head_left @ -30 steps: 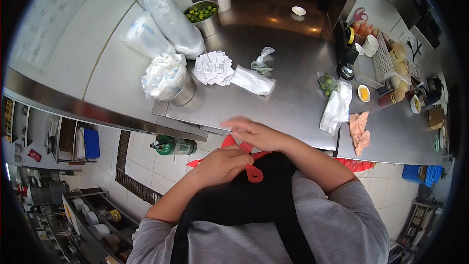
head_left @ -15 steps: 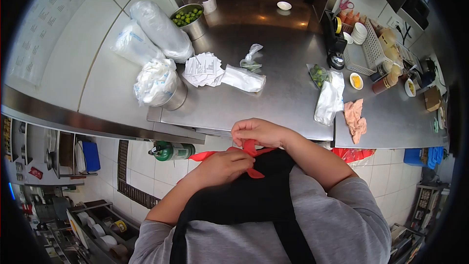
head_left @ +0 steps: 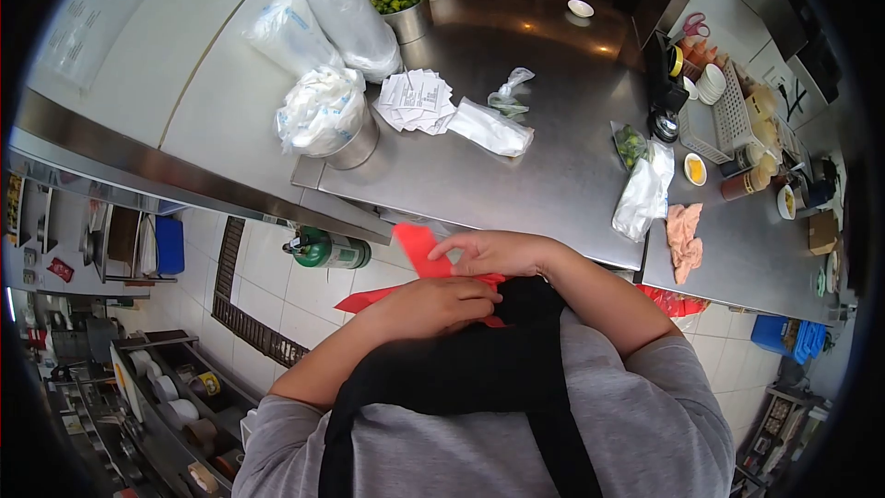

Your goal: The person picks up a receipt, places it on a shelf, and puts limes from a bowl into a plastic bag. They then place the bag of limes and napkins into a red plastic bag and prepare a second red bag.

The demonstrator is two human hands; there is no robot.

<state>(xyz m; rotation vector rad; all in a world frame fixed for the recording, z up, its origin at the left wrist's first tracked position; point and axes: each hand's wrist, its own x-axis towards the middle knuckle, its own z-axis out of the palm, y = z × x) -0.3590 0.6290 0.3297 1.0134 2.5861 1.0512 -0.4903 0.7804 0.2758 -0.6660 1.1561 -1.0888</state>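
A red strip of what looks like cloth (head_left: 417, 249) lies against the waist of my black apron (head_left: 442, 373). One end of it stands up beside the fingers of my right hand (head_left: 489, 252), which pinch it near its fold. Lower down, my left hand (head_left: 447, 302) is closed over the strip's middle, close to the apron. That hand covers the point where the pieces cross. Another red end sticks out to the left from under my left wrist.
Ahead is a steel counter (head_left: 442, 184) with papers (head_left: 414, 101), plastic packets (head_left: 491, 127), a pot of green fruit (head_left: 401, 2) and a peach cloth (head_left: 684, 242). A bag-filled metal bin (head_left: 355, 146) sits at its left corner. A green cylinder (head_left: 327, 249) is below.
The view has turned slightly, shifting the counter items right. My right hand has drawn one red end up and left, and the loop seen between the hands is now hidden.
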